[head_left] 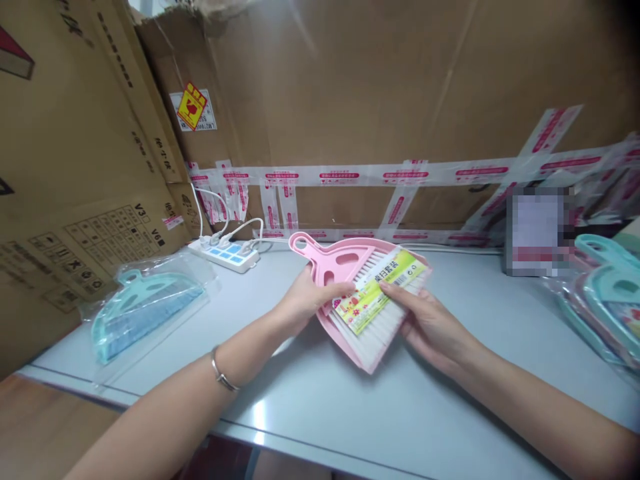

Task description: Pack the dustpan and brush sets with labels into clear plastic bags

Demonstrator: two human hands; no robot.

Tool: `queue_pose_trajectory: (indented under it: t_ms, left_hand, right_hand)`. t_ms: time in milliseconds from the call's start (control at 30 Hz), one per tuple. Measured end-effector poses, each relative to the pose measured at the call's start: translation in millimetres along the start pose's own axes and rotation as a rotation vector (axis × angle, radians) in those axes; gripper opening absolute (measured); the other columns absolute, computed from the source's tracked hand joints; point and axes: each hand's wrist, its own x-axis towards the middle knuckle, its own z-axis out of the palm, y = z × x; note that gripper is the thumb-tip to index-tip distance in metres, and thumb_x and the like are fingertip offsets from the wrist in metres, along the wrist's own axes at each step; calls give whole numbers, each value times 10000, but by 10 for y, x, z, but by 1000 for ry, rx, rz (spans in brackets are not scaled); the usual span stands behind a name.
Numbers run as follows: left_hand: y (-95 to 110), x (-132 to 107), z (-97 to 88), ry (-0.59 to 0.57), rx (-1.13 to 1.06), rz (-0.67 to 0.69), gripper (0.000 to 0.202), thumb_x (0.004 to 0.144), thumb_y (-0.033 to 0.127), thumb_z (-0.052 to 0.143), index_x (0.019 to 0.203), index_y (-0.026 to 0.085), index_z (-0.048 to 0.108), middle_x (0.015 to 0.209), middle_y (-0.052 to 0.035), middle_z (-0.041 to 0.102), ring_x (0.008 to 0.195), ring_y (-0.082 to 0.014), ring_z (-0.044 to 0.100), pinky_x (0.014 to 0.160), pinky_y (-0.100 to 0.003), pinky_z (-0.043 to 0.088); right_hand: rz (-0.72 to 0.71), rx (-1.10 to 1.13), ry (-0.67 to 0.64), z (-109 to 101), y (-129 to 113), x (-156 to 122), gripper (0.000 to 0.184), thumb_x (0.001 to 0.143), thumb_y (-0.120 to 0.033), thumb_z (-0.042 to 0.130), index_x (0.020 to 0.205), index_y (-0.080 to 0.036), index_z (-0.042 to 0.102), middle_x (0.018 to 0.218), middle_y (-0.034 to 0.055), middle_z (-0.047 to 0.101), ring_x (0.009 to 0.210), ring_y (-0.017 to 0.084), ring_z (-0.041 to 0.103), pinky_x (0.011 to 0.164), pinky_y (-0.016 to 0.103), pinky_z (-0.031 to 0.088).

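A pink dustpan and brush set (pixel 343 263) is held tilted above the table, its white bristles facing me. Across the bristles lies a yellow-green printed label card (pixel 373 300). My left hand (pixel 313 297) grips the set at its left side, thumb on the front by the card's edge and fingers behind. On the right, my right hand (pixel 425 320) pinches the card and bristle side, its thumb on the card and the other fingers underneath. The fingers behind the set are partly hidden.
A turquoise dustpan set (pixel 150 310) in clear plastic lies at the left. More wrapped sets (pixel 613 300) are stacked at the right, near a blurred-out box (pixel 535 230). A white power strip (pixel 227 253) with cables sits before large taped cardboard (pixel 360 93) on the grey table (pixel 310 407).
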Motion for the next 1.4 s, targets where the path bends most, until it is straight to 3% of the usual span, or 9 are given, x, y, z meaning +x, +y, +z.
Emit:
queue_pose_trajectory:
  t_ms: [133,233,367,500,667,800,867,1200,1400]
  left_hand:
    - [351,-121,-440,53,728,-10,535,670,427,716,1121,173,581,1184,-138,617,1064,-279,576,902,-362,446]
    - [591,-355,-921,266,1306,-89,510,770,506,560,1165,182,558,1251,-151,570,1121,-325,528,930,-408,402]
    - [563,-676,-1387,488,1926,-201,394,769,327,514,1087,106,589,1181,-227,573,1105,-414,497,834,-476,416]
    - [478,-880,-1534,526,2146,-228,256,820,165,371,850,171,625,972,-133,647,955,-316,571,718,-390,432]
    - [516,-1132,-1350,563,2211,200,319,894,182,313,843,163,627,958,-130,665,923,-289,584,743,-398,421]
    - [328,-1252,-961,250,2039,887,184,855,127,471,901,223,621,983,-63,691,914,-209,608,777,-343,424]
    - [179,-1216,-789,119,1958,1080,199,844,70,473,910,204,604,989,-57,695,914,-190,611,762,-327,425]
    - [-3,-845,-552,-7,1778,636,167,879,200,419,859,172,583,1076,-92,647,934,-202,593,768,-338,420]
    - [-3,-449,-357,-117,1980,370,247,822,214,510,1046,125,565,1093,-133,622,954,-266,581,714,-356,427]
  right_hand:
    - [-35,22,49,-55,-23,-22,430,673,-256,740,1084,-220,619,981,53,712,926,263,667,791,393,576]
    - [10,56,52,-101,-44,-31,410,665,-242,756,1054,-210,634,982,53,713,921,261,669,794,390,576]
    - [69,99,21,-122,-30,-29,389,669,-225,762,1036,-203,637,992,49,714,910,248,674,802,379,575]
    - [78,97,19,-117,-19,-30,361,682,-214,747,1027,-199,639,988,55,715,923,251,673,824,382,570]
    - [13,120,98,-141,-127,-27,360,696,-183,719,1046,-204,640,1019,58,708,958,259,663,832,380,574]
    - [-87,196,198,-171,-301,1,333,727,-102,649,1044,-207,647,1054,46,699,924,220,674,773,322,598]
    - [-148,234,257,-178,-374,18,347,735,-42,594,1045,-187,649,1032,50,705,869,199,687,739,305,603]
    - [-122,260,271,-214,-372,21,326,764,-14,571,1049,-150,647,998,69,713,787,171,695,727,276,595]
    - [-74,222,265,-200,-344,4,336,763,-51,592,1074,-168,644,1038,67,703,835,190,691,735,288,599]
